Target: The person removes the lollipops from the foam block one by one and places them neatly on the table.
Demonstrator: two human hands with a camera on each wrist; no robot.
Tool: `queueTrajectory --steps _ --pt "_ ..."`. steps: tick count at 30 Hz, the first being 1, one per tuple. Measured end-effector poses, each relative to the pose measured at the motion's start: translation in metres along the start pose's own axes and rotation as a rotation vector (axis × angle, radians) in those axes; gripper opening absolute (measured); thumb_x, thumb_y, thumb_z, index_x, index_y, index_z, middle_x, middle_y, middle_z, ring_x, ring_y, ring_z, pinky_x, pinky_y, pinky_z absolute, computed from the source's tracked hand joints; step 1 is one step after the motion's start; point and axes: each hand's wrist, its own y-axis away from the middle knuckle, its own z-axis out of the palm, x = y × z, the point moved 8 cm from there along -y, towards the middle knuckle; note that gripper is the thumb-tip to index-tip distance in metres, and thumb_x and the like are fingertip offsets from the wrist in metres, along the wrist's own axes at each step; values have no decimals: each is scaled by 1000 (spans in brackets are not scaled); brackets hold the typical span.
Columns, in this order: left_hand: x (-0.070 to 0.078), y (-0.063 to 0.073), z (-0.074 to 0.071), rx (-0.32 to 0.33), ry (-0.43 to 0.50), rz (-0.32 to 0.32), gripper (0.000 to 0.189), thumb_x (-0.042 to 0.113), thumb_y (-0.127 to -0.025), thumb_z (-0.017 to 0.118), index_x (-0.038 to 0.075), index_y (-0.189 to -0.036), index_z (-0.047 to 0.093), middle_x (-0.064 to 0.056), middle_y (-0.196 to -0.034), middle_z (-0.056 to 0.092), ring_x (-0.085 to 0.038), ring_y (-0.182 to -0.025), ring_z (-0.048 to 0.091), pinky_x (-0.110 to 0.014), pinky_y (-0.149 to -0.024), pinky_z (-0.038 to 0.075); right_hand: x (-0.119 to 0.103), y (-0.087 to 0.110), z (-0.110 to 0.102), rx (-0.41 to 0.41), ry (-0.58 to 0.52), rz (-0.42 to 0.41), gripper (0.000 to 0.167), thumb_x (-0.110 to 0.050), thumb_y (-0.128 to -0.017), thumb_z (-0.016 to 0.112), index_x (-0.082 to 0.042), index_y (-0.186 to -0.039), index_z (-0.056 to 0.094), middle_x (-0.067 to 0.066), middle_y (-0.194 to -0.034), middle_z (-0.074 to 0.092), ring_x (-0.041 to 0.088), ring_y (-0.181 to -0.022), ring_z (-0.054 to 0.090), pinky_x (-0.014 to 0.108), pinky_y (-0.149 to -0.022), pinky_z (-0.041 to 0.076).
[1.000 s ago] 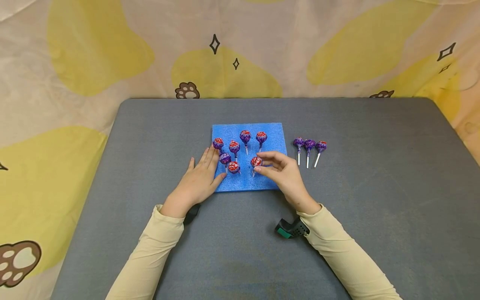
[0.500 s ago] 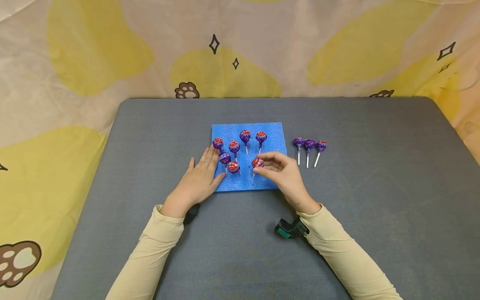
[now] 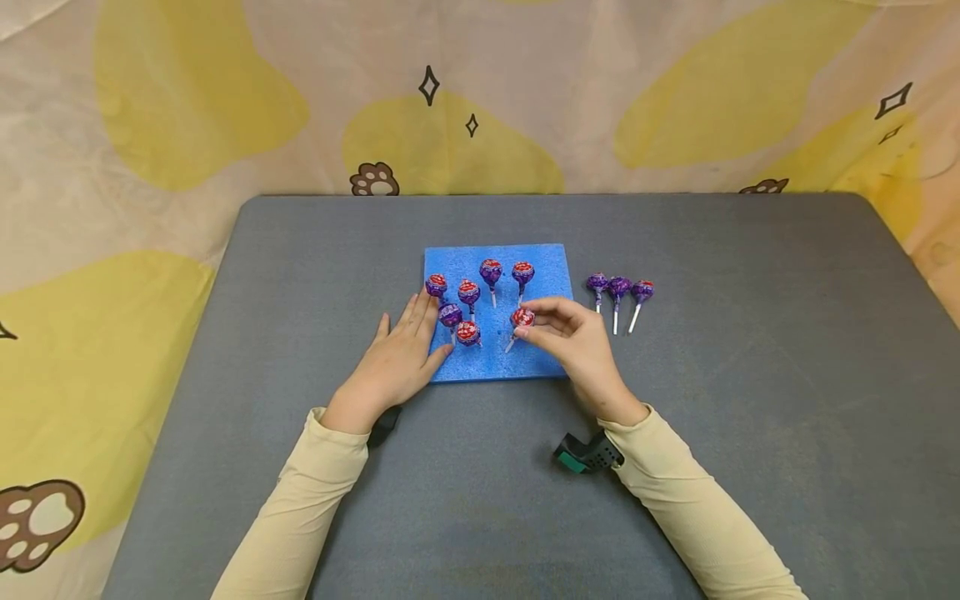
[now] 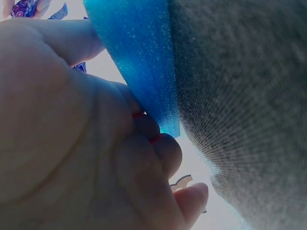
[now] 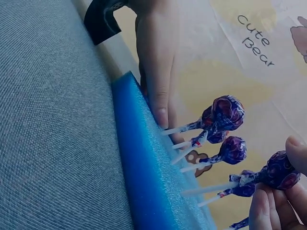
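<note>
My right hand [image 3: 581, 346] pinches a lollipop [image 3: 522, 317] by its purple and red wrapped head, over the right half of a blue foam board [image 3: 536, 358]. In the right wrist view the white stick [image 5: 206, 190] of this lollipop slants, its tip at the board's top face. My left hand [image 3: 393, 362] lies with straight fingers along the board's left edge, its thumb reaching over the front left corner. Beside that hand stand several lollipops [image 3: 468, 293] with their sticks in the foam. Two more, including a lollipop [image 3: 491, 271] near the middle, stand toward the back.
Three loose lollipops [image 3: 618, 288] lie on the grey table [image 3: 750, 375] to the right of the board. A patterned cloth [image 3: 675, 83] hangs behind the table's far edge. Each wrist wears a dark camera mount [image 3: 588, 454].
My right hand has shifted slightly right and away from me, carrying the lollipop's head with it, so its stick leans more to the right. The left hand has stayed in place.
</note>
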Motion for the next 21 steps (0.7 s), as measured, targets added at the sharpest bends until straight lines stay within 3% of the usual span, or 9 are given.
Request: queueTrajectory --steps 12,21 --pt "0 1 -1 2 16 -4 69 40 -101 35 1 -150 7 -14 -157 0 -28 -143 0 -57 -110 3 4 -6 -15 5 112 74 30 0 -83 70 9 -110 63 -1 -89 68 10 -83 64 23 -76 51" --pt "1 0 -1 3 12 -4 69 39 -101 35 1 -150 7 -14 -157 1 -28 -144 0 -57 -110 3 -2 -12 -33 25 81 61 23 -1 -84 69 5 -105 65 -1 -90 70 10 -85 65 24 -77 50"
